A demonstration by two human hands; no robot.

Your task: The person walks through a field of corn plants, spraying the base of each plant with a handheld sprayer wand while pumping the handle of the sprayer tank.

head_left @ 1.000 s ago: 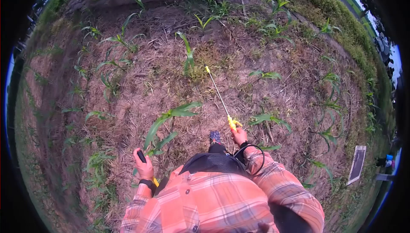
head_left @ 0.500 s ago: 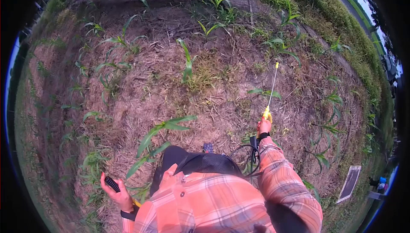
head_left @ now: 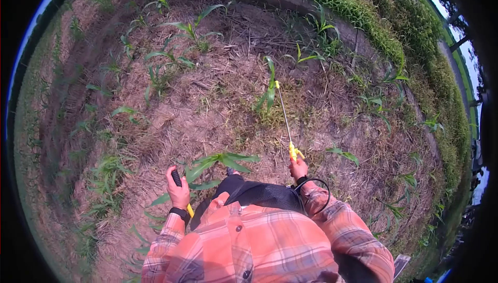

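My right hand [head_left: 298,169] is closed round the yellow handle of a spray wand [head_left: 285,117], which points forward, its yellow nozzle beside a young corn plant [head_left: 270,88]. A black hose [head_left: 328,192] loops by my right wrist. At lower left my left hand [head_left: 179,191] grips a black ribbed handle [head_left: 176,178] on a yellow lever [head_left: 190,211]. Broad green leaves [head_left: 220,159] spread just right of this hand, in front of my body.
Young corn plants [head_left: 191,29] stand in rows over soil with dry straw [head_left: 192,111]. Dense grass [head_left: 353,10] borders the field at top and right. A framed panel [head_left: 401,264] shows at lower right.
The view has turned, shifting the plants to the right. The wand and my right hand have moved left, bringing the nozzle beside a corn plant. My left hand has moved up and right.
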